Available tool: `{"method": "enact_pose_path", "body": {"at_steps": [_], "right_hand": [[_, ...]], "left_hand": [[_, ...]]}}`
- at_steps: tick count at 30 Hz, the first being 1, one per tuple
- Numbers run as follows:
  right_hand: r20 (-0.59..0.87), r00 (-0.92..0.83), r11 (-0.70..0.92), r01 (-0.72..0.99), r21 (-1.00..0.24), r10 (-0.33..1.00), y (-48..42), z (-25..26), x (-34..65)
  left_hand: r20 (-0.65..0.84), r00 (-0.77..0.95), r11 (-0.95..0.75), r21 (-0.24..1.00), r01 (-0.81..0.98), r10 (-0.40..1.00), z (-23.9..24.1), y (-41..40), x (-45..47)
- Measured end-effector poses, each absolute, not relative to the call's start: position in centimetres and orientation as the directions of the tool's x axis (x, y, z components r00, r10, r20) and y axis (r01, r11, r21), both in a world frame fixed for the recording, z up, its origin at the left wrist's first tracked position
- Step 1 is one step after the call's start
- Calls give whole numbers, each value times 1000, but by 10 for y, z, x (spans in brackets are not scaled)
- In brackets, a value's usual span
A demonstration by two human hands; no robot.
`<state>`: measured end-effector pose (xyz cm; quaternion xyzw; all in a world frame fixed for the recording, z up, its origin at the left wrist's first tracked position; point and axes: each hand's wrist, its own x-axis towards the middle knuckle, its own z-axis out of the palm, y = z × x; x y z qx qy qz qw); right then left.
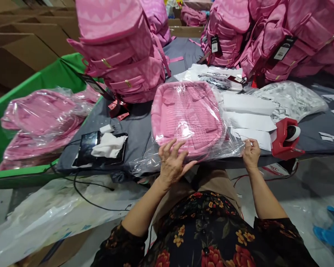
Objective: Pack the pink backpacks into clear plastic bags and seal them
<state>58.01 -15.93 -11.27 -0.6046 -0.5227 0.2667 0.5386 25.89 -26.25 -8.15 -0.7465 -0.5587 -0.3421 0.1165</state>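
A pink backpack (187, 115) lies flat on the grey-covered table, inside a clear plastic bag (233, 146) whose loose end spreads along the table's front edge. My left hand (172, 161) rests on the bag at the backpack's near edge, its fingers spread. At the bag's near right corner, my right hand (251, 152) pinches the plastic between thumb and fingers. Just right of that hand stands a red tape dispenser (285, 139) with a white roll. White paper sheets (247, 115) lie between the backpack and the dispenser.
Stacked pink backpacks (125, 55) with black tags rise at the back. A green-lined bin (25, 85) on the left holds bagged pink backpacks (44, 115). A dark tablet (87, 146) with a white cloth (108, 144) lies at the table's left end. Cables hang below the front edge.
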Motion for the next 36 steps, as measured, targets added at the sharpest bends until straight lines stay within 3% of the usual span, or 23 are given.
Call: {"method": "enact_pose_path", "body": {"at_steps": [5, 14, 16, 20, 23, 30, 33, 36], "right_hand": [[244, 300, 142, 323, -936, 922, -157, -116, 582], [305, 291, 205, 328, -922, 907, -160, -118, 584], [317, 305, 212, 332, -919, 898, -161, -119, 584], [276, 276, 180, 327, -928, 921, -162, -118, 586], [186, 213, 108, 334, -936, 959, -158, -116, 588], [5, 177, -55, 332, -942, 984, -152, -110, 599], [121, 275, 0, 404, -915, 954, -161, -97, 627], [347, 451, -8, 618, -786, 822, -170, -74, 674]], "left_hand": [[492, 105, -275, 287, 918, 864, -77, -250, 253], [421, 263, -461, 491, 739, 868, -64, -234, 235], [334, 254, -416, 628, 658, 907, -60, -218, 231], [35, 222, -147, 846, 512, 974, -58, -190, 228], [-79, 198, -35, 859, 511, 977, -59, -185, 230], [-49, 141, -51, 775, 629, 989, -60, -190, 232], [-8, 131, -84, 727, 682, 991, -58, -191, 232], [-21, 133, -77, 720, 690, 991, -56, -191, 232]]}}
